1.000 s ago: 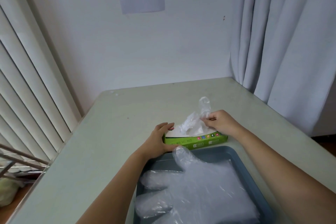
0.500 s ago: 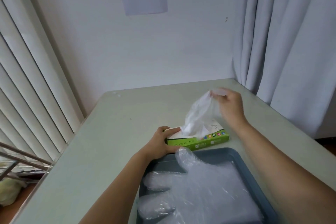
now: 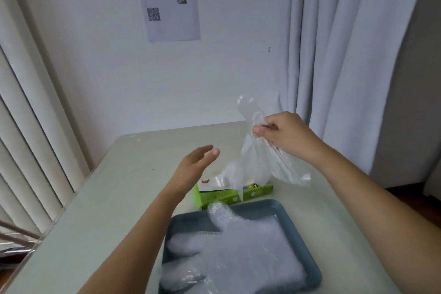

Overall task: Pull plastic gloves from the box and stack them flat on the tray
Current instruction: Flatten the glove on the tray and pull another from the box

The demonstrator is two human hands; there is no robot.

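The right hand (image 3: pixel 286 136) holds a thin, clear plastic glove (image 3: pixel 256 164) up in the air above the green box (image 3: pixel 229 194). Its grip is a narrow pinch just below the glove's fingers, one of which pokes up above the knuckles. The glove hangs nearly upright, fingers up and cuff down towards the box. I cannot tell if the cuff is free of the opening.

It looks almost weightless, limp and clingy, so it will likely crumple. A second hold at the cuff would spread it flat.

The left hand (image 3: pixel 196 164) hovers nearby, its grip wide and holding nothing. More gloves (image 3: pixel 243 250) lie flat on the blue tray (image 3: pixel 191 223), which sits on the table (image 3: pixel 114 198).
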